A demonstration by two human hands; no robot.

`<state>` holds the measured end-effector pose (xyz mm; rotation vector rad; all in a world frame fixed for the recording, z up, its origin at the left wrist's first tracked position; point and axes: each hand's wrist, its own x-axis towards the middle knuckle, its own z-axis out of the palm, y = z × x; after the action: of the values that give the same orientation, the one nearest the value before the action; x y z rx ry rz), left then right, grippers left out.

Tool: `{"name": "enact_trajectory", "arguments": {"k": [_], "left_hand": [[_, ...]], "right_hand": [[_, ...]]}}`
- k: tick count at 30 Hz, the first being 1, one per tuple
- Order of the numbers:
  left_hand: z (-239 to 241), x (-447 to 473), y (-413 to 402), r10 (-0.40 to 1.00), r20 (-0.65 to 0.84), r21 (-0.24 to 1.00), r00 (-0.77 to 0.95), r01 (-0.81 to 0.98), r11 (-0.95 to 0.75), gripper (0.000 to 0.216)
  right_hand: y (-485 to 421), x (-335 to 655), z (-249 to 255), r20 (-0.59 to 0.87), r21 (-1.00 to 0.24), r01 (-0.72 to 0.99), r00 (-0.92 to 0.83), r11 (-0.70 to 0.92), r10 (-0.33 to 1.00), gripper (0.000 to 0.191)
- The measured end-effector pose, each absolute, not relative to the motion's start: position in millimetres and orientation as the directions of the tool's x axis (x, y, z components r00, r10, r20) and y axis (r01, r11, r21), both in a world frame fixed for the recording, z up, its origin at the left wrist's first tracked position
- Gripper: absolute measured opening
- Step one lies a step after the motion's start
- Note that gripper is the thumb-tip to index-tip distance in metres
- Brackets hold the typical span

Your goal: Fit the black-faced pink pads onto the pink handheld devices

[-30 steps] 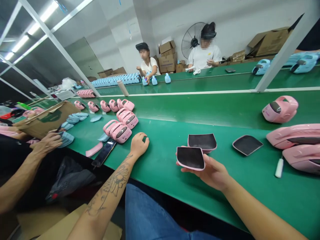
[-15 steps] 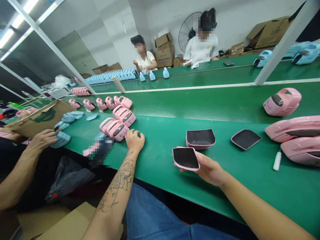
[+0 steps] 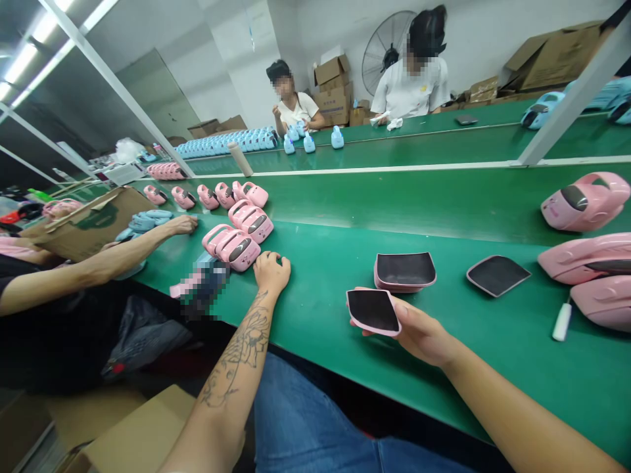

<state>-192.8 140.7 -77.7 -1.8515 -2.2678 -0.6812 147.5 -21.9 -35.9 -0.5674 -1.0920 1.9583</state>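
Note:
My right hand (image 3: 419, 328) holds a curved pink plastic panel with a black inner face (image 3: 373, 311) above the bench, thumb on its right edge and fingers beneath. Just behind it lies a stack of similar black-faced pink panels (image 3: 405, 270). A single black panel (image 3: 497, 274) rests flat to the right. My left hand (image 3: 273, 270) lies on the green bench, empty, fingers loosely bent and apart, beside the nearest pink handled housing (image 3: 231, 247). Whether its fingertips touch that housing I cannot tell.
Pink housings (image 3: 584, 256) and a white-handled tool (image 3: 562, 322) lie at the right. On the left, a co-worker's arm (image 3: 142, 246) reaches across near blue parts and a cardboard box (image 3: 93, 223). A white metal rail (image 3: 394, 169) crosses the bench; two people sit beyond it.
The left co-worker's arm has reached forward and right toward the row of pink housings. My view has shifted slightly; my hands keep nearly the same pose, with the panel still in my right.

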Motion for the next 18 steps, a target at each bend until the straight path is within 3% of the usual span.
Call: {"name": "enact_trajectory", "arguments": {"k": [18], "left_hand": [[-77.1,-191.6,138.5,0.875,0.409,0.278,-0.258,0.949,0.150,0.023]], "right_hand": [[-18.6,148.0,-40.8,0.000,-0.866,-0.402,-0.593,-0.296,0.805,0.059]]}}
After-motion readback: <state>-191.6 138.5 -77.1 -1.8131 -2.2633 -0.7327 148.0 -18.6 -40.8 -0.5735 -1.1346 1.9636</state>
